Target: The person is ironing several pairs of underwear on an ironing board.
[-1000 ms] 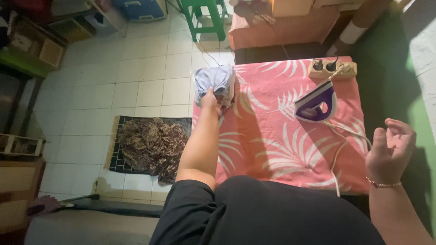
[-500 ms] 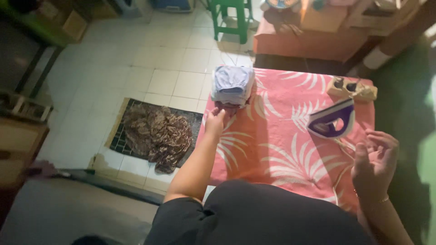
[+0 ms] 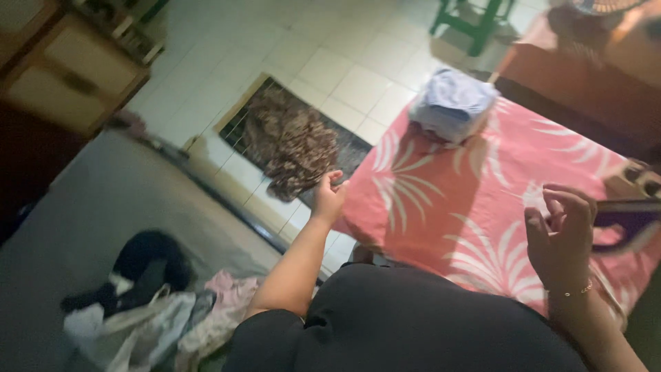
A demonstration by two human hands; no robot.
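I look down from the head camera over a dark shirt at a counter [image 3: 482,207] covered in pink cloth with a white leaf pattern. My left hand [image 3: 329,198] hangs at the counter's near left edge, fingers loosely curled around nothing, touching no garment. My right hand [image 3: 561,238] is raised above the cloth, fingers spread and bent, also empty, with a thin bracelet at the wrist. At the far left corner of the counter sits a folded stack of pale blue clothes [image 3: 451,103], neat and well apart from both hands, so that part of the ironing looks finished to me. The purple and white iron [image 3: 630,220] lies at the right edge, just beyond my right hand, untouched. Nothing is spread out on the middle of the cloth. On the floor at lower left lies a loose heap of clothes [image 3: 148,320], pink, white and dark, which I judge to be what is left to press. A brown patterned cloth [image 3: 292,141] is crumpled on a mat beside the counter. The view is blurred.
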